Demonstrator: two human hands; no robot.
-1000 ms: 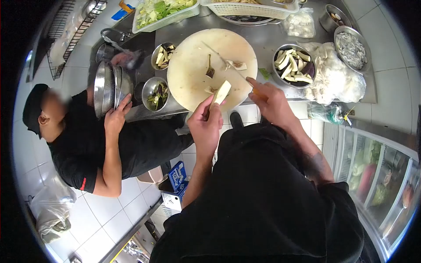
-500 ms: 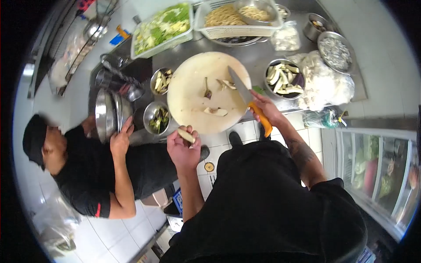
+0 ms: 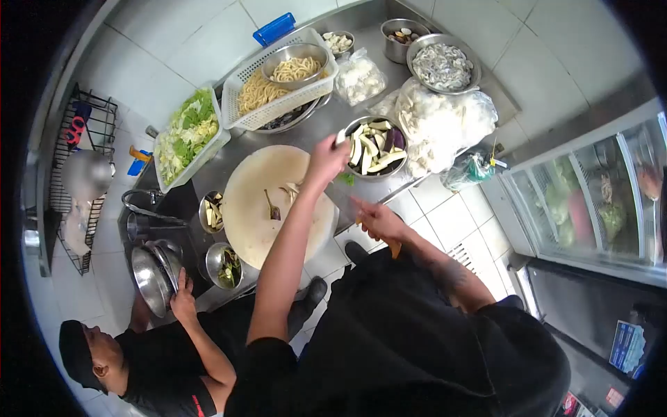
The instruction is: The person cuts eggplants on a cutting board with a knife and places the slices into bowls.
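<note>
My left hand is closed on a pale eggplant piece at the left rim of a steel bowl of eggplant pieces. My right hand grips the orange handle of a knife in front of the counter's edge; its blade is hard to make out. A stemmed eggplant top lies on the round cutting board, with eggplant trimmings partly behind my left forearm. Left of the board stand a small bowl of eggplant pieces and a bowl of dark trimmings.
At left, another person holds steel bowls over the sink area. Behind the board are a lettuce tub and a white noodle basket. A bulky plastic bag and a steel bowl stand right; a glass-doored fridge is beyond.
My left hand has carried the eggplant piece across the board to the eggplant bowl. One pale piece on the board's near side no longer shows. My view has turned rightward.
</note>
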